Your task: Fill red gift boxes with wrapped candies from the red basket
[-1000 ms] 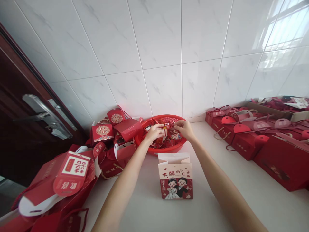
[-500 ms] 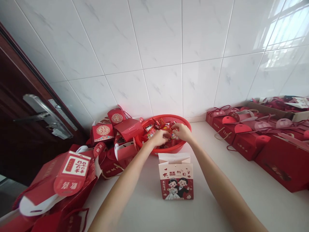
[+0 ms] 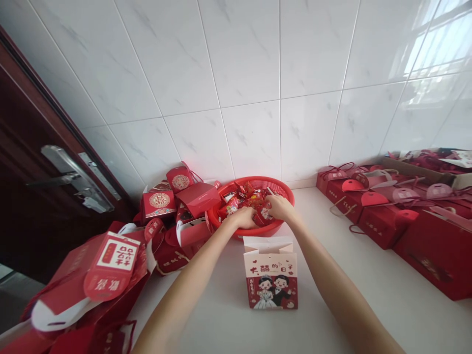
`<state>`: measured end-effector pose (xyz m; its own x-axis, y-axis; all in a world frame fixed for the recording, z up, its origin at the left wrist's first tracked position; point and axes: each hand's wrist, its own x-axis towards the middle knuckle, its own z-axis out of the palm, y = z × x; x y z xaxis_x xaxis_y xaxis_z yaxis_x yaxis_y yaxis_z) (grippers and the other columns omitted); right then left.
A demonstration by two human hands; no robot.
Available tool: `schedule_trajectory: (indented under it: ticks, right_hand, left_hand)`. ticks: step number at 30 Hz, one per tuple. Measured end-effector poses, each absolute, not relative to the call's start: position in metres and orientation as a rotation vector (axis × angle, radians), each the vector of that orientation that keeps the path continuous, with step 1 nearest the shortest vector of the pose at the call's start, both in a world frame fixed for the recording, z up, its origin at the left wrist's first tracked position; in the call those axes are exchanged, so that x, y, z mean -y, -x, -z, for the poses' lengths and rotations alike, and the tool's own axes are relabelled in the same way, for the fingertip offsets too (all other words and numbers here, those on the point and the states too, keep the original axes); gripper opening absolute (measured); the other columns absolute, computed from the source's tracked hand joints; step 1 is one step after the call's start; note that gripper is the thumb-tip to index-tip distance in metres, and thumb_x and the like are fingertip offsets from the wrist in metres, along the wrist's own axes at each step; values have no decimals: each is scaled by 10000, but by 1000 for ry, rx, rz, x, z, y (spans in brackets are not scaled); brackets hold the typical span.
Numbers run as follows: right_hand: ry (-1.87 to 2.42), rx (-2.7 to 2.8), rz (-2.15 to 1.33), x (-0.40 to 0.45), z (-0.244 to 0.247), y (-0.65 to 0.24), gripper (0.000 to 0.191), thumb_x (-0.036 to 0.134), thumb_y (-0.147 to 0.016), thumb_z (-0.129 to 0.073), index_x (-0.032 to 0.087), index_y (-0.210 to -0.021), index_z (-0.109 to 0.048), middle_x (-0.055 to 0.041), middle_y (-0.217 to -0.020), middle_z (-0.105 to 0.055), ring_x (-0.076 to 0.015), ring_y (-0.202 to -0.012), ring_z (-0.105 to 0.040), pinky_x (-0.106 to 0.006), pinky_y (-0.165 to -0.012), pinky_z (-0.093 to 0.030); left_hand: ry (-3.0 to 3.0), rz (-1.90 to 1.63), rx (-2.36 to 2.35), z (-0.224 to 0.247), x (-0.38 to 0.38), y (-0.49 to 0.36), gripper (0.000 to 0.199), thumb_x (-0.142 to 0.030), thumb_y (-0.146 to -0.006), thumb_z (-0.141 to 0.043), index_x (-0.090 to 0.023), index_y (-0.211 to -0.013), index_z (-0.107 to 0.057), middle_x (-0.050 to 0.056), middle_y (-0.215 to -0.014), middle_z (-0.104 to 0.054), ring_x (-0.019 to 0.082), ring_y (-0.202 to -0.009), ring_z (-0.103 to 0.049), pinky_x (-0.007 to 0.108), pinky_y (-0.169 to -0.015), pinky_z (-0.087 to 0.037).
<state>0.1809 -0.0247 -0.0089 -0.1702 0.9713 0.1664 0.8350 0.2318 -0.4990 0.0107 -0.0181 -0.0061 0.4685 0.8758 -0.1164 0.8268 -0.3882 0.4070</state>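
Observation:
A red plastic basket (image 3: 291, 196) stands against the wall, filled with wrapped candies (image 3: 254, 197) in mostly red wrappers. Both hands are inside it. My left hand (image 3: 245, 217) reaches in over the front rim, its fingers curled down among the candies; what they grip is hidden. To its right, my right hand (image 3: 279, 206) is closed, fingertips bent toward a red wrapper, and whatever is in them cannot be made out. In front of the basket, between my forearms, a small gift box (image 3: 273, 282) with a cartoon bride and groom stands upright, its top open.
Red gift boxes (image 3: 199, 199) are heaped to the left, close to the basket. More red boxes (image 3: 381, 221) with cord handles stand in rows on the right. Behind them is a cardboard carton (image 3: 409, 167). A dark door (image 3: 33, 147) with a metal handle is at far left.
My left hand has moved lower and nearer the basket's front rim. My right hand has dipped slightly deeper into the candies. The view has shifted a little; the gift box stands where it was.

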Motion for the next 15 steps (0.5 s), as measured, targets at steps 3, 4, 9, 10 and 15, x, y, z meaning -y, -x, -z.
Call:
schedule_trajectory:
  ticks: [3, 4, 9, 10, 15]
  right_hand:
    - [1596, 1965, -453, 20, 11, -183, 260, 2, -678, -599, 158, -855, -706, -151, -1028, -716, -316, -1033, -653, -321, -772, -475]
    - [1567, 1924, -475, 18, 12, -184, 255, 11, -684, -597, 161, -855, -711, -142, -1019, -719, -308, -1024, -657, -324, -780, -484]
    - [1380, 1700, -605, 15, 7, -189, 233, 109, -805, -546, 199, -920, -728, -69, -973, -747, -233, -983, -685, -318, -826, -540]
    - [1334, 1668, -651, 16, 5, -189, 199, 160, -838, -549, 194, -930, -722, -66, -952, -750, -221, -946, -697, -310, -800, -558]
    - [966, 1445, -1280, 24, 2, -179, 266, 308, -721, -786, 182, -872, -608, -31, -763, -721, -205, -698, -722, -311, -621, -609]
  left_hand:
    - [-2260, -275, -1467, 7, 16, -8, 224, -360, -595, -795, -195, -646, -653, 25, -680, -706, 236, -711, -662, 276, -614, -455]
    - [-2238, -336, -1476, 7, 15, -8, 254, -405, -624, -783, -191, -690, -663, 15, -705, -711, 225, -721, -661, 270, -612, -453]
    - [-2001, -920, -1459, 2, 11, -6, 377, -538, -740, -697, -166, -795, -674, 48, -831, -744, 236, -841, -669, 281, -700, -480]
    - [-1956, -1018, -1418, 1, 10, -6, 393, -547, -749, -689, -160, -816, -676, 63, -868, -750, 243, -871, -670, 288, -729, -487]
    - [-1877, -1142, -1284, -3, 12, -8, 431, -579, -813, -612, -154, -860, -672, 66, -925, -740, 237, -927, -654, 296, -810, -492]
